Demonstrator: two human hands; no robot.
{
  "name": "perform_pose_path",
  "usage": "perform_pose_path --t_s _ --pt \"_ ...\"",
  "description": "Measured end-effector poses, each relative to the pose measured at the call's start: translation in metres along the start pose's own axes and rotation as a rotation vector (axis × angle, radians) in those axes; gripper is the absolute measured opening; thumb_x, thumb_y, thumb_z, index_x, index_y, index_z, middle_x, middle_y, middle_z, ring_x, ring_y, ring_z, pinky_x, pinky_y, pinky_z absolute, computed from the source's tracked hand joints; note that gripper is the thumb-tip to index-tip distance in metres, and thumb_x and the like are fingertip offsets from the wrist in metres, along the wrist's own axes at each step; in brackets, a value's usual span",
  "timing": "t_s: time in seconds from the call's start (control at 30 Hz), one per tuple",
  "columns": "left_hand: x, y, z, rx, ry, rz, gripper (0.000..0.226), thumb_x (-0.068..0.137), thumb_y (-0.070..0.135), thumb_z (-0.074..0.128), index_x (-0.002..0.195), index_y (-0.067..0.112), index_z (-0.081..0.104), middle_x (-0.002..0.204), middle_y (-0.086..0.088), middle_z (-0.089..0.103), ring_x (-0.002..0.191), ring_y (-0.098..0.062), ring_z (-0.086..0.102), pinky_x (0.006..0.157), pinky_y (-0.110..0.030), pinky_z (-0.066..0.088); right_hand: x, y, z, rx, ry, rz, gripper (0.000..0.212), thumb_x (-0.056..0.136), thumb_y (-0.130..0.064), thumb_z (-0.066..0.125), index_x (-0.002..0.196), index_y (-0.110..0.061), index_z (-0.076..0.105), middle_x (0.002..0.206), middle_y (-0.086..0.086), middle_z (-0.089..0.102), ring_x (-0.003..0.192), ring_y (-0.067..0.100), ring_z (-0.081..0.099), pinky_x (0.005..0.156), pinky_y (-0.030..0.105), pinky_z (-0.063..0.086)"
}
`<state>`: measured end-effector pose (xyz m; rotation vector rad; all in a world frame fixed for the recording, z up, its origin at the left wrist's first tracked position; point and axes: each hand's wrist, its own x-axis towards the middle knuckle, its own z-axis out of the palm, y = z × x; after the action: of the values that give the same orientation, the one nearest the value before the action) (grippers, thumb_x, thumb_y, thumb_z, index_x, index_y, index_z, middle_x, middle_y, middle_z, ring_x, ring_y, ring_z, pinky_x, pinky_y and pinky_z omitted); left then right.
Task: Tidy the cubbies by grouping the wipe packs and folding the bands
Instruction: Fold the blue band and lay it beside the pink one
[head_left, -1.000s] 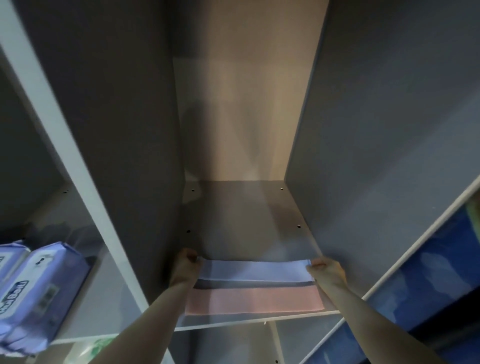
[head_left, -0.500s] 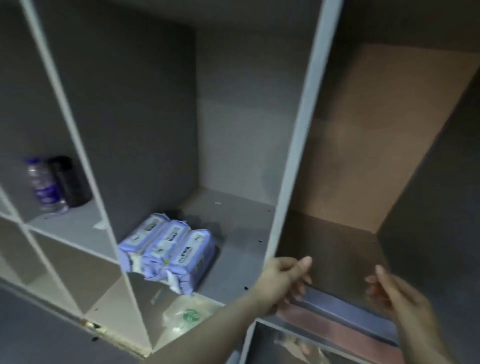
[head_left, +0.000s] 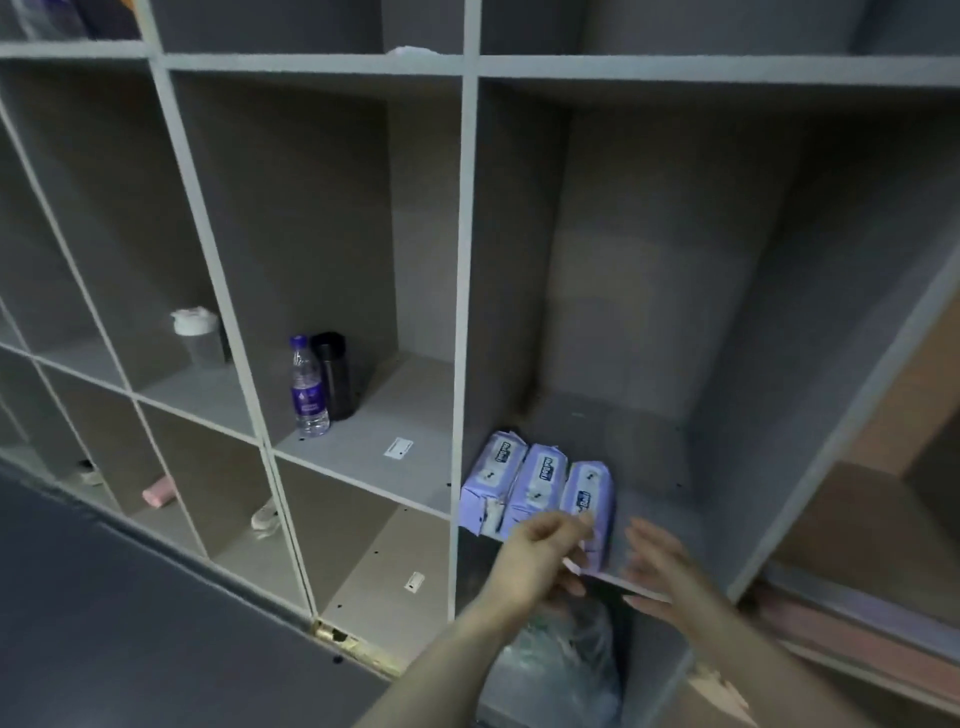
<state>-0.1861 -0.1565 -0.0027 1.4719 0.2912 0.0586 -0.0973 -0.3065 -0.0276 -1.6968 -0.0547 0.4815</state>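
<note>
Three purple wipe packs (head_left: 537, 483) lie side by side at the front left of a grey cubby shelf (head_left: 654, 499). My left hand (head_left: 540, 556) hovers just in front of the right-hand pack, fingers loosely curled, nothing in it. My right hand (head_left: 660, 566) is open, palm toward the packs, at the shelf's front edge to their right. The folded bands, blue over pink (head_left: 841, 629), lie flat in the cubby at the far right, partly cut off by the divider.
A clear plastic bag (head_left: 561, 670) sits in the cubby below my hands. One cubby to the left holds a water bottle (head_left: 308, 387) and a black flask (head_left: 335, 374). A shaker cup (head_left: 200, 338) stands further left. A pink item (head_left: 158, 493) and shoes lie low left.
Both hands have let go of the bands and moved left to the cubby with the wipe packs. The view has swung left and pulled back.
</note>
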Motion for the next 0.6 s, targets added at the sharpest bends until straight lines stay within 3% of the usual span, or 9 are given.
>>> perform_pose_path --t_s 0.07,0.1,0.17,0.23,0.33,0.43,0.5,0.6 --pt "0.013 -0.011 -0.032 0.049 0.025 -0.073 0.032 0.083 0.040 0.065 0.112 0.025 0.061 0.079 0.007 0.064 0.059 -0.010 0.058 0.043 -0.018 0.045 0.018 0.018 0.029 -0.132 0.022 -0.080 0.032 0.089 -0.023 0.061 0.106 -0.046 0.046 0.099 -0.013 0.060 0.088 0.012 0.059 0.080 0.031 0.046" --pt "0.023 -0.018 -0.047 0.137 0.059 -0.078 0.042 0.084 0.038 0.065 0.123 0.029 0.055 0.091 0.010 0.064 0.063 -0.003 0.059 0.049 -0.014 0.046 0.031 0.030 0.035 -0.238 0.048 -0.149 0.047 0.084 -0.028 0.067 0.118 -0.048 0.040 0.113 -0.012 0.060 0.099 0.015 0.059 0.080 0.028 0.045" --pt "0.050 -0.035 -0.073 0.498 0.083 -0.012 0.059 0.083 0.044 0.063 0.137 0.035 0.042 0.126 0.005 0.052 0.094 0.001 0.058 0.076 -0.014 0.045 0.059 0.055 0.038 -0.466 0.087 -0.202 0.079 0.072 -0.036 0.073 0.138 -0.042 0.028 0.135 0.004 0.051 0.124 0.022 0.050 0.092 0.027 0.043" --pt "0.081 -0.049 -0.095 0.806 0.032 0.040 0.072 0.075 0.060 0.058 0.140 0.041 0.034 0.145 0.001 0.037 0.127 -0.013 0.045 0.103 -0.031 0.038 0.091 0.079 0.036 -0.584 0.045 -0.160 0.092 0.073 -0.031 0.074 0.147 -0.037 0.019 0.147 0.008 0.036 0.134 0.022 0.040 0.100 0.027 0.038" --pt "0.122 -0.056 -0.114 0.899 -0.081 -0.009 0.082 0.068 0.075 0.050 0.141 0.044 0.031 0.154 0.001 0.026 0.141 -0.019 0.028 0.114 -0.043 0.028 0.127 0.083 0.037 -0.571 0.018 -0.124 0.095 0.066 -0.048 0.068 0.137 -0.062 0.008 0.154 0.003 0.027 0.131 0.026 0.045 0.099 0.038 0.047" --pt "0.164 -0.065 -0.125 0.770 -0.087 -0.007 0.083 0.063 0.079 0.047 0.137 0.042 0.040 0.153 -0.004 0.028 0.138 -0.019 0.034 0.115 -0.040 0.028 0.172 0.099 0.025 -0.677 -0.018 -0.114 0.086 0.072 -0.051 0.063 0.121 -0.078 -0.001 0.155 0.000 0.023 0.132 0.028 0.043 0.098 0.041 0.046" --pt "0.187 -0.075 -0.126 0.786 -0.130 0.008 0.068 0.075 0.070 0.051 0.136 0.042 0.041 0.156 -0.002 0.025 0.142 -0.018 0.027 0.117 -0.038 0.023 0.170 0.082 0.031 -0.753 -0.018 -0.084 0.081 0.078 -0.048 0.064 0.129 -0.071 0.005 0.158 0.005 0.018 0.138 0.029 0.035 0.103 0.041 0.043" --pt "0.211 -0.096 -0.121 1.010 -0.200 0.021 0.058 0.089 0.054 0.050 0.142 0.043 0.030 0.160 0.005 0.010 0.147 -0.016 0.008 0.118 -0.041 0.012 0.181 0.086 0.034 -0.818 0.019 -0.076 0.073 0.083 -0.041 0.064 0.145 -0.040 0.025 0.155 0.013 0.023 0.134 0.028 0.042 0.101 0.035 0.042"
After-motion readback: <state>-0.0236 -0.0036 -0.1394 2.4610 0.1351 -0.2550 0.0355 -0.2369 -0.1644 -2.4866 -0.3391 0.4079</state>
